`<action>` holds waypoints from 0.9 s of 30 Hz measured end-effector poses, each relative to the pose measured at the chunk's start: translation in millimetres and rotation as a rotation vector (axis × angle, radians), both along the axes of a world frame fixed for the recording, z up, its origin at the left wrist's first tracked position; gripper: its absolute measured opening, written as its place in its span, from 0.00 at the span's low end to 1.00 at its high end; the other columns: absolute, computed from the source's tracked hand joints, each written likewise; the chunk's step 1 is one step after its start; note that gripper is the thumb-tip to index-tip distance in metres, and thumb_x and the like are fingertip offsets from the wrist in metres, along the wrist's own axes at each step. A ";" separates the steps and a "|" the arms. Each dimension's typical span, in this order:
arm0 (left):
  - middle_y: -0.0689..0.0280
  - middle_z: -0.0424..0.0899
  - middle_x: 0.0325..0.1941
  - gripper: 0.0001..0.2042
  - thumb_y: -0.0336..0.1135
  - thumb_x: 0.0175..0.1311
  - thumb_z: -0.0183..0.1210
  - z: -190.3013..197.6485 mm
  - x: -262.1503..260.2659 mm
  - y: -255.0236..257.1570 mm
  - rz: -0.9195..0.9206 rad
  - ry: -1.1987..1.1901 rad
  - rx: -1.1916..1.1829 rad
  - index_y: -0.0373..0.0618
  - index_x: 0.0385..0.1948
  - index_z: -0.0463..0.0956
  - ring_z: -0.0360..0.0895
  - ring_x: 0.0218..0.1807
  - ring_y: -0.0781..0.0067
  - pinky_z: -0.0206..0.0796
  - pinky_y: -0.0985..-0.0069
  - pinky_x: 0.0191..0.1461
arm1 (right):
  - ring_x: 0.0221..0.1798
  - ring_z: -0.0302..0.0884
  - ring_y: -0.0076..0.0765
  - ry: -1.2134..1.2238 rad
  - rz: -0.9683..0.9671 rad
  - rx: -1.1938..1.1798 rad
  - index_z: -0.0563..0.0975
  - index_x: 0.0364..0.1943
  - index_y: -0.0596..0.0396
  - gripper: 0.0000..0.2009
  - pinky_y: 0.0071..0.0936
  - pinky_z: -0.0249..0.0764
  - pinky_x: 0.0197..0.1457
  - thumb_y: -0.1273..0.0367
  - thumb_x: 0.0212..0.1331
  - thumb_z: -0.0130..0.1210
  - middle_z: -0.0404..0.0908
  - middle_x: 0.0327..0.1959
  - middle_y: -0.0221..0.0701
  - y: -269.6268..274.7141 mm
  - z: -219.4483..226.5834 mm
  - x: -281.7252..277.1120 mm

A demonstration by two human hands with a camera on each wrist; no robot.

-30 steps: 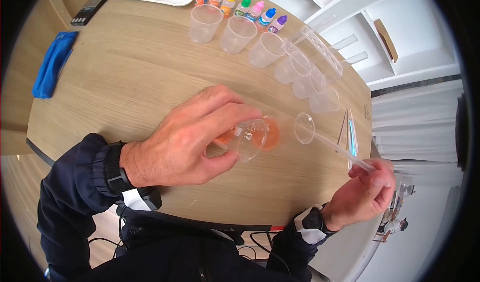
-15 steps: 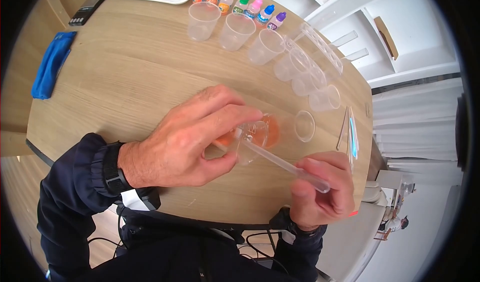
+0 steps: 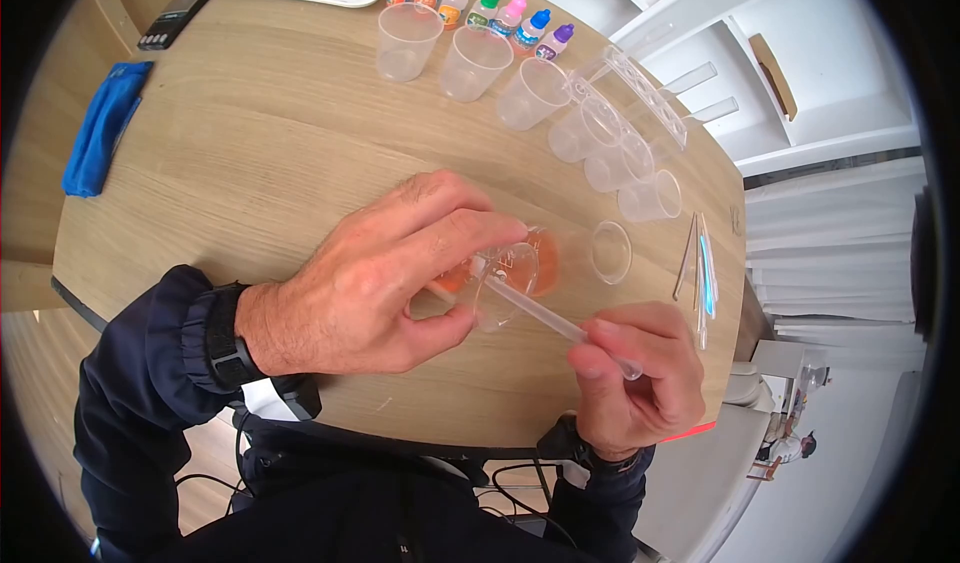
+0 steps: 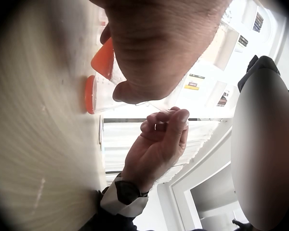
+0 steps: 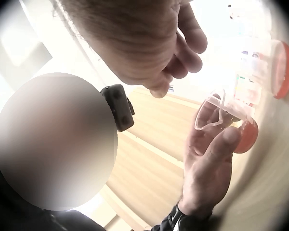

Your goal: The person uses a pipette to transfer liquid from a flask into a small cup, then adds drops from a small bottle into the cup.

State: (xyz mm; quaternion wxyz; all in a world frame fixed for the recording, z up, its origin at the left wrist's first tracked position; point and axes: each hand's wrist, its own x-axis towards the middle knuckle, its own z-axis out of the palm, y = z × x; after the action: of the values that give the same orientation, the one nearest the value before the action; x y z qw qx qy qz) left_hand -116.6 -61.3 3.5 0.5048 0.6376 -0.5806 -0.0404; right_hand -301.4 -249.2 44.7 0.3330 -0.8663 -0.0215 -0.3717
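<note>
My left hand grips a clear conical glass flask, which leans over with orange liquid in it. Close beside it, a second clear vessel stands on the table with orange liquid at its bottom. Between thumb and fingers my right hand pinches the bulb end of a clear plastic dropper pipette. The pipette slants down to the left, and its tip overlaps the flask's mouth in the head view. My left fingers hide much of the flask.
Several clear plastic cups line the far side, with colour dropper bottles behind them. A clear test tube rack, a round clear dish and thin sticks lie right. At left are a blue cloth and a black scale.
My right hand has swung left with the pipette, bringing its tip from above the round dish to the flask's mouth. Its fingers then shifted slightly. The left hand has stayed nearly still.
</note>
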 end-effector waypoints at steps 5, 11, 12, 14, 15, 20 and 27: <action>0.50 0.80 0.59 0.35 0.24 0.52 0.80 0.8 0.3 0.1 0.001 -0.001 -0.003 0.38 0.67 0.79 0.81 0.53 0.51 0.78 0.62 0.54 | 0.32 0.86 0.35 0.017 -0.010 0.039 0.89 0.46 0.59 0.23 0.25 0.77 0.32 0.70 0.45 0.88 0.90 0.35 0.40 -0.1 0.3 1.0; 0.50 0.80 0.58 0.35 0.24 0.52 0.79 1.0 0.8 0.0 0.003 -0.005 -0.007 0.37 0.67 0.80 0.81 0.53 0.50 0.78 0.61 0.55 | 0.35 0.87 0.38 0.007 -0.015 0.030 0.88 0.47 0.59 0.24 0.26 0.78 0.34 0.67 0.46 0.88 0.90 0.37 0.40 -3.1 -0.6 0.0; 0.50 0.80 0.58 0.35 0.24 0.52 0.79 1.0 0.8 0.0 0.005 -0.007 -0.011 0.36 0.67 0.80 0.81 0.54 0.50 0.78 0.61 0.55 | 0.35 0.86 0.38 -0.009 -0.014 0.011 0.88 0.46 0.58 0.23 0.26 0.77 0.33 0.65 0.48 0.87 0.90 0.37 0.40 -5.4 -0.1 -0.8; 0.50 0.80 0.58 0.34 0.23 0.52 0.79 0.9 1.0 0.2 0.013 -0.011 -0.020 0.36 0.66 0.80 0.81 0.54 0.49 0.77 0.61 0.55 | 0.33 0.84 0.37 -0.119 -0.067 0.112 0.87 0.46 0.58 0.21 0.27 0.75 0.31 0.59 0.57 0.83 0.88 0.36 0.40 -10.6 3.1 -10.5; 0.50 0.80 0.58 0.34 0.23 0.52 0.78 0.3 1.3 -0.2 0.020 -0.014 -0.026 0.36 0.66 0.80 0.81 0.54 0.49 0.77 0.61 0.55 | 0.32 0.83 0.37 -0.174 -0.091 0.163 0.86 0.46 0.59 0.21 0.27 0.73 0.31 0.56 0.61 0.80 0.87 0.35 0.41 -14.4 5.0 -15.1; 0.50 0.81 0.58 0.34 0.22 0.52 0.78 -0.3 2.1 -0.8 0.029 -0.010 -0.019 0.35 0.66 0.80 0.81 0.53 0.50 0.78 0.62 0.55 | 0.29 0.76 0.34 -0.362 -0.283 0.208 0.83 0.43 0.61 0.23 0.26 0.67 0.28 0.50 0.74 0.68 0.80 0.33 0.42 -40.4 24.1 -26.3; 0.51 0.81 0.58 0.33 0.22 0.53 0.78 -0.3 0.6 -1.7 0.038 -0.006 -0.011 0.36 0.66 0.80 0.81 0.53 0.52 0.78 0.63 0.53 | 0.26 0.72 0.32 -0.260 -0.410 0.013 0.83 0.41 0.61 0.21 0.26 0.66 0.28 0.54 0.76 0.65 0.78 0.29 0.38 -50.1 19.4 -27.4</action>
State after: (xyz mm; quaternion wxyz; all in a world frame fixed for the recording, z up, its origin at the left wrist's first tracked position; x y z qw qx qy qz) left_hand -116.0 -62.9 3.2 0.5071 0.6459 -0.5701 -0.0255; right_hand -328.8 -299.3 64.2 0.2505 -0.7955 0.1144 -0.5399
